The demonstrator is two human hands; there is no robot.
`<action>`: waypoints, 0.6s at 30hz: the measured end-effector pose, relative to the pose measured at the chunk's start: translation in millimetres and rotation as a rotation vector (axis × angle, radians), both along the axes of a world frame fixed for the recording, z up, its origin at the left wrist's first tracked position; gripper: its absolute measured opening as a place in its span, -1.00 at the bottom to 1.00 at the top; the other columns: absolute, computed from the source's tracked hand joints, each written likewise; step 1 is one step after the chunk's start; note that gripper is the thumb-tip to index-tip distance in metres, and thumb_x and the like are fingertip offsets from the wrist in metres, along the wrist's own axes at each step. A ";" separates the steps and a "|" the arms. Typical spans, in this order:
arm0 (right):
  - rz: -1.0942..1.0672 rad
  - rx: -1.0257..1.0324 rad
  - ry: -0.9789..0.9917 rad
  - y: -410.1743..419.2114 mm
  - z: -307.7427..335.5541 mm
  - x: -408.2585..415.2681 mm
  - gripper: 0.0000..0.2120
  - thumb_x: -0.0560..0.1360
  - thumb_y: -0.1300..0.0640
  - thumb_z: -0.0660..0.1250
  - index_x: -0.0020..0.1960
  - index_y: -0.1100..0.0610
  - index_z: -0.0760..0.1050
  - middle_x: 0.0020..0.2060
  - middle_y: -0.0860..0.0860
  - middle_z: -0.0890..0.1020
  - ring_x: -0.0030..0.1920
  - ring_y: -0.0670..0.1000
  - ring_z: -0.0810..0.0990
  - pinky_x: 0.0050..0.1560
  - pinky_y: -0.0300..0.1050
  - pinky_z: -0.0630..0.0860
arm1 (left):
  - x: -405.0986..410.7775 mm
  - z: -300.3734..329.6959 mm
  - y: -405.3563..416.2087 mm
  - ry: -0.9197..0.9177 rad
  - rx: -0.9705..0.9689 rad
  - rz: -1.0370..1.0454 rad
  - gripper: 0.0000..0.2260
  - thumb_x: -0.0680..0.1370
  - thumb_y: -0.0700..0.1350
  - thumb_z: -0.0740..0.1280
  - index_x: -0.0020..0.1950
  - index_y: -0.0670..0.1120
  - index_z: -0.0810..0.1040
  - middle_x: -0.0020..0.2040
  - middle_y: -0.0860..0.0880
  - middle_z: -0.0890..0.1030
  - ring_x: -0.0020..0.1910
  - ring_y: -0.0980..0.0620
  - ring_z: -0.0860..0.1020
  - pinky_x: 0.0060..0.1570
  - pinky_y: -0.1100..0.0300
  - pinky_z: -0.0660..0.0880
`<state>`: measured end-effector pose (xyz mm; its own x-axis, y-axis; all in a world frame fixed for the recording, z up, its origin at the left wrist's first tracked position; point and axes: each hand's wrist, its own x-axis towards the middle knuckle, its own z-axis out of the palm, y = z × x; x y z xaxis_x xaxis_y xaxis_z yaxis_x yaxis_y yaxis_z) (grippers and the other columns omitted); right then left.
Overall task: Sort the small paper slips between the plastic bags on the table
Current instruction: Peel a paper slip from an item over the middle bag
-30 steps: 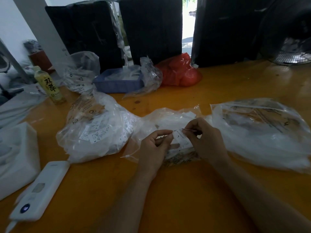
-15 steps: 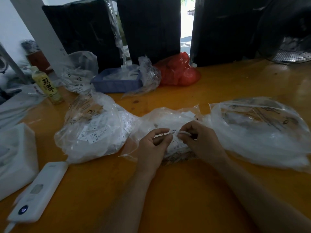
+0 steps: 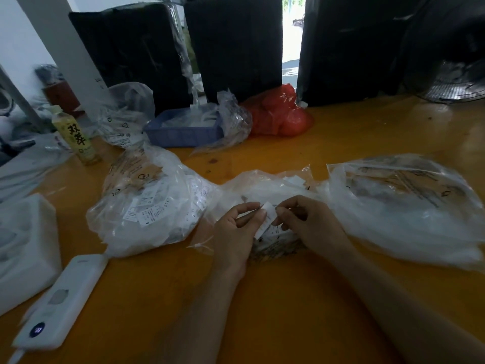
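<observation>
At the centre of the frame, both hands pinch 1 paper slip (image 3: 266, 218) over the middle bag (image 3: 265, 189): the left hand (image 3: 237, 229) grips its left edge, the right hand (image 3: 307, 224) its right. The step in hand looks like reading the slip to decide where it belongs. Next it calls for 1 hand to let go and the other to carry it to the slip-filled bag (image 3: 147, 206) at left or the flatter bag (image 3: 404, 206) at right on the desk (image 3: 288, 311).
</observation>
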<state>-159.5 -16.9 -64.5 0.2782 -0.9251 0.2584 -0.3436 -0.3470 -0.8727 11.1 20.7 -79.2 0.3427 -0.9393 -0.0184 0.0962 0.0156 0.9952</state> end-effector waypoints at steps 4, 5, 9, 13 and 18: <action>0.042 0.005 0.032 -0.3 -1.0 0.6 -0.88 0.55 -0.08 0.42 0.07 -0.16 0.57 -0.15 -0.31 0.69 -0.12 -0.26 0.67 -0.13 -0.34 0.61 | 1.5 0.5 -1.3 0.015 0.000 -0.002 -0.87 0.53 -0.07 0.57 -0.01 0.17 0.75 -0.07 -0.04 0.79 -0.06 -0.05 0.77 0.03 -0.12 0.71; 0.037 0.002 0.032 -1.1 -2.3 0.6 -0.88 0.54 -0.05 0.44 0.06 -0.15 0.58 -0.13 -0.29 0.69 -0.11 -0.23 0.67 -0.12 -0.29 0.63 | 1.5 0.2 -1.3 0.018 0.003 -0.005 -0.87 0.53 -0.06 0.56 -0.01 0.18 0.75 -0.06 -0.03 0.79 -0.06 -0.05 0.77 0.03 -0.12 0.71; -0.001 -0.030 -0.020 -3.7 -4.4 -1.1 -0.91 0.54 0.05 0.47 -0.01 -0.10 0.59 -0.15 -0.22 0.69 -0.12 -0.19 0.67 -0.08 -0.30 0.61 | 1.2 -1.0 -0.5 0.002 0.001 -0.029 -0.87 0.54 -0.02 0.56 0.03 0.20 0.74 -0.02 0.02 0.79 -0.01 -0.08 0.75 0.01 -0.08 0.69; -0.080 -0.045 -0.147 -5.2 -2.1 -3.3 -0.90 0.54 0.13 0.47 -0.02 -0.04 0.59 -0.16 -0.18 0.69 -0.12 -0.14 0.67 -0.08 -0.32 0.58 | 2.4 -1.8 -1.4 0.020 -0.025 -0.070 -0.77 0.54 -0.13 0.55 0.13 0.15 0.72 0.05 0.10 0.77 0.04 0.12 0.73 0.03 0.13 0.66; -0.072 -0.021 -0.177 -6.4 -0.5 -5.3 -0.90 0.57 0.14 0.43 0.02 -0.04 0.57 -0.15 -0.17 0.70 -0.11 -0.14 0.67 -0.15 -0.32 0.57 | 2.3 -3.6 -3.5 0.017 -0.035 -0.051 -0.77 0.53 -0.23 0.55 0.08 0.07 0.71 0.01 0.06 0.77 -0.01 0.12 0.73 -0.11 0.26 0.64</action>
